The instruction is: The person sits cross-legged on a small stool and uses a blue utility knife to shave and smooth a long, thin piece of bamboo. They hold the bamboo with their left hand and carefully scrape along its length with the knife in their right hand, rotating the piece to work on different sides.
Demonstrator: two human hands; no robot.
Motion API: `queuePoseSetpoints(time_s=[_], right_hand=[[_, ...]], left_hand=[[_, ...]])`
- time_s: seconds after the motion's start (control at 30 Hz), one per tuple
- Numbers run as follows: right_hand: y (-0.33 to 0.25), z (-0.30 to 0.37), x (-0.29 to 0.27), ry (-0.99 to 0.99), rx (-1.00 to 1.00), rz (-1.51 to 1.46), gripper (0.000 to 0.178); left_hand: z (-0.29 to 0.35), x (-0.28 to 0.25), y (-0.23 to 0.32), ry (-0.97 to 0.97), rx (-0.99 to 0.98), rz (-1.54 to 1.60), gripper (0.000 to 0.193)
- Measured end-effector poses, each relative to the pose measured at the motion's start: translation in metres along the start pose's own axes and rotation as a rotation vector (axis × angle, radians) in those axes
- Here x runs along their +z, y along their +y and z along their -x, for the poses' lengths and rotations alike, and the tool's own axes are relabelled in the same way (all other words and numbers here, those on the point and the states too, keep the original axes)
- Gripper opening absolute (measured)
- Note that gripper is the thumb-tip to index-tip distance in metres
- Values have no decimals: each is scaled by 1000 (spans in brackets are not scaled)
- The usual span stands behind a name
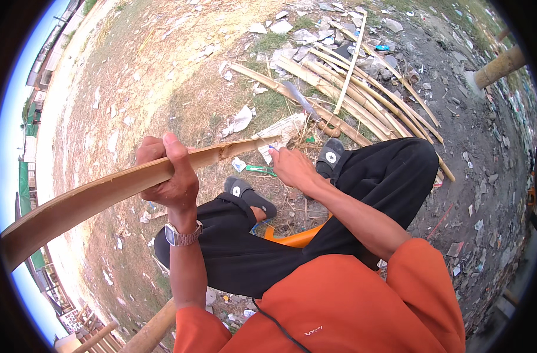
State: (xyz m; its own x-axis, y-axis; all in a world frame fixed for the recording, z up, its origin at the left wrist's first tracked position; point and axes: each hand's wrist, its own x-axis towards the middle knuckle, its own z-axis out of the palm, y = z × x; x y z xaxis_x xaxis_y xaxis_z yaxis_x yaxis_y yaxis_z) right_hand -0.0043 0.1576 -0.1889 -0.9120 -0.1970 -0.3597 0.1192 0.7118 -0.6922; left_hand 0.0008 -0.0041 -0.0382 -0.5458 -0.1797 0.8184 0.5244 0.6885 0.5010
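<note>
My left hand (168,170) is wrapped round a long split bamboo strip (103,187), thumb lying along its upper edge. The strip slants from the left rim to a thin end in front of my feet. At that end my right hand (296,169) is closed, its fingertips next to a small white and blue bit (270,152); what it grips is mostly hidden. A pale wooden block (283,127) lies beneath the strip's end. Beside my shoe, a slim green tool (260,170) rests on the ground, its kind unclear.
Several split bamboo lengths (363,103) are piled ahead to the right. A handsaw (302,100) lies against them. My sandalled feet (245,196) flank the work spot, with an orange seat (298,238) under me. A bamboo post (501,67) stands far right; litter covers the ground.
</note>
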Motion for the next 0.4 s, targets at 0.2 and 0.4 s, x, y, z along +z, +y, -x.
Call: queuePoseSetpoints(time_s=[0.2,0.4], right_hand=[[-46,36,-50,-102,-178,-267,43],[-55,51,-35,-219,-214,-403,36]], left_hand=[[5,-8,-3,-13,-111,-35,13],[19,-11,1,0,-130,-156,23]])
